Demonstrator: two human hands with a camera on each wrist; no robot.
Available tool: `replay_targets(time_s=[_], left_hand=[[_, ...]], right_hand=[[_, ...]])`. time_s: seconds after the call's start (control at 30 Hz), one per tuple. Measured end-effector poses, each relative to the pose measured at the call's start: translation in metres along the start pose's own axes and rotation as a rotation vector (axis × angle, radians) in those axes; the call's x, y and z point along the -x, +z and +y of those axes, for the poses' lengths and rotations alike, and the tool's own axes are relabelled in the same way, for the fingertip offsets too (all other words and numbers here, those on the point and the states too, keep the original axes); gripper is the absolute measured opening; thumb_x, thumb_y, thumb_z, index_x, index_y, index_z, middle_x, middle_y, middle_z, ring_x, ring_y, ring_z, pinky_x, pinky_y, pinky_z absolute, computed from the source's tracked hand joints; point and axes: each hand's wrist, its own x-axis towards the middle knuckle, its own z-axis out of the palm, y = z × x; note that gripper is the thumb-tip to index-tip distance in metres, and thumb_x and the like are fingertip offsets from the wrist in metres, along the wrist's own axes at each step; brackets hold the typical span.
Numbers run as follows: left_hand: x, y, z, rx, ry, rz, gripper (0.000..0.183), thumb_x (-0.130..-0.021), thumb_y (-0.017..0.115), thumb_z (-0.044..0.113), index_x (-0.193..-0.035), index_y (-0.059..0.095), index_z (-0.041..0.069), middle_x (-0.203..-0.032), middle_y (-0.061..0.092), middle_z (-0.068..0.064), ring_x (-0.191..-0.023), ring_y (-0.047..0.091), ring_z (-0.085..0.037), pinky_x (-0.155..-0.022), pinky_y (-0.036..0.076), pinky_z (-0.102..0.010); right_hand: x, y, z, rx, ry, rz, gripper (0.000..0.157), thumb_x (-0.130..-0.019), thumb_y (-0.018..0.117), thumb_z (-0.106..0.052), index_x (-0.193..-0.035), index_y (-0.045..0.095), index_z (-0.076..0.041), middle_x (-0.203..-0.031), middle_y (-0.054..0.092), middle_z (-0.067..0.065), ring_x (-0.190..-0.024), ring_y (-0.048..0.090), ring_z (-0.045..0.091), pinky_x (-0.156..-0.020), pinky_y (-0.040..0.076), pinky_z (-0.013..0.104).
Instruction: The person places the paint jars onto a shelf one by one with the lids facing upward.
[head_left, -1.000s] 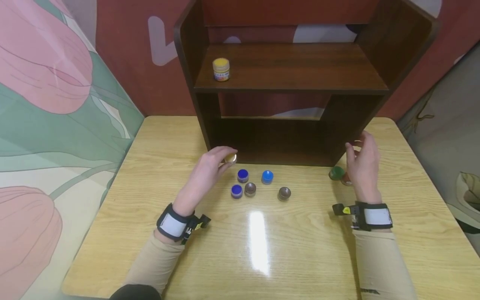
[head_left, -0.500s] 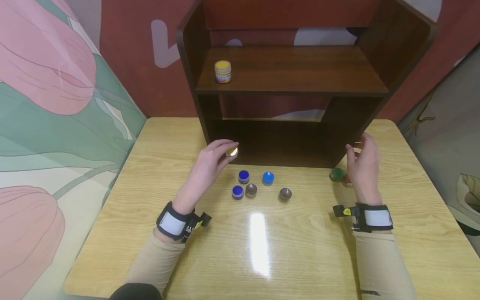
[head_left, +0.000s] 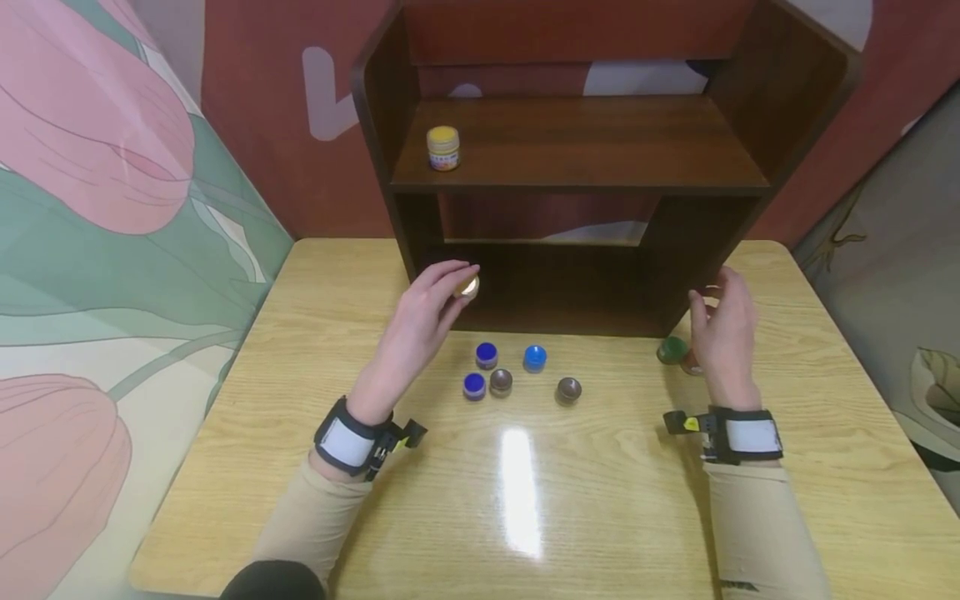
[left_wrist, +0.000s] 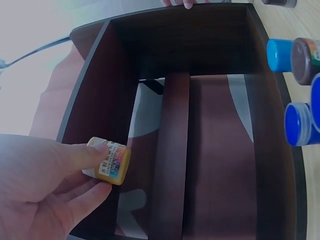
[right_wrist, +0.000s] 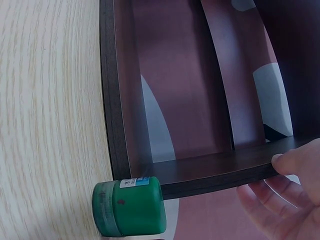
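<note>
From the head view, I am watching the left hand [head_left: 416,321] pinching a yellow paint jar [head_left: 468,288] between thumb and fingers. That jar is hanging above the table [head_left: 615,500], in front of the lower compartment's left side; glare is whitening part of it. The right hand [head_left: 726,333] is reaching to the right side panel [head_left: 731,229] of the dark wooden shelf unit [head_left: 585,188]. A second yellow jar [head_left: 443,150] is standing upright on the upper shelf, near its left end. On the table before the unit, a dark blue jar [head_left: 487,356] is standing behind another dark blue jar [head_left: 474,387], with a brown jar [head_left: 501,382] just beside them. A light blue jar [head_left: 535,358] is sitting a little to their right, and a further brown jar [head_left: 569,390] is standing nearer me. By the unit's right front corner, a green jar [head_left: 672,351] is standing beside a reddish jar [head_left: 692,364], which the right hand is partly covering.

Through the left wrist view, I am seeing the thumb and fingers gripping the yellow paint jar, its printed label showing. Behind it the unit's interior is opening out; I cannot tell whether the jar is crossing the front edge. The light blue, brown and dark blue jars are showing at the right.

Through the right wrist view, I am finding the right hand clasping the side panel, the thumb lying on one side and the fingers on the other. The green jar is standing just beside the unit's corner; I cannot tell whether they are touching.
</note>
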Motion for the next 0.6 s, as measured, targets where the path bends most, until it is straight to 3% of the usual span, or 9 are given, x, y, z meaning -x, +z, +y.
replay_targets(time_s=[0.13,0.23,0.4,0.6], left_hand=[[-0.004,-0.002,0.004,0.002,0.004,0.021,0.041,-0.094,0.066,0.009,-0.135,0.061,0.008,-0.136,0.061,-0.011,-0.127,0.059,-0.024,-0.103,0.053,-0.034],[-0.006,-0.003,0.009,0.003,0.002,0.022,0.041,-0.095,0.066,0.008,-0.136,0.061,0.008,-0.137,0.061,-0.011,-0.127,0.059,-0.024,-0.104,0.052,-0.033],[-0.009,-0.004,0.013,-0.005,0.003,0.027,0.042,-0.094,0.066,0.008,-0.136,0.060,0.008,-0.137,0.061,-0.011,-0.129,0.058,-0.025,-0.107,0.050,-0.034],[-0.014,-0.006,0.014,0.022,0.021,0.082,0.043,-0.095,0.067,0.009,-0.137,0.059,0.006,-0.136,0.062,-0.012,-0.131,0.056,-0.026,-0.113,0.045,-0.036]], right_hand=[[0.000,0.000,0.000,-0.006,0.005,-0.006,0.043,-0.101,0.056,-0.015,-0.141,0.048,-0.005,-0.131,0.059,0.020,-0.115,0.061,0.036,-0.085,0.053,0.035],[0.000,0.001,0.000,-0.003,0.012,-0.016,0.043,-0.101,0.055,-0.014,-0.142,0.046,-0.004,-0.132,0.058,0.021,-0.116,0.061,0.036,-0.088,0.053,0.051],[0.001,0.001,0.002,0.005,0.023,-0.031,0.044,-0.102,0.053,-0.014,-0.143,0.044,-0.005,-0.133,0.056,0.020,-0.118,0.060,0.036,-0.091,0.052,0.054],[0.000,0.001,0.001,-0.004,0.006,-0.019,0.044,-0.102,0.054,-0.013,-0.143,0.045,-0.004,-0.133,0.056,0.022,-0.117,0.060,0.038,-0.090,0.053,0.055]])
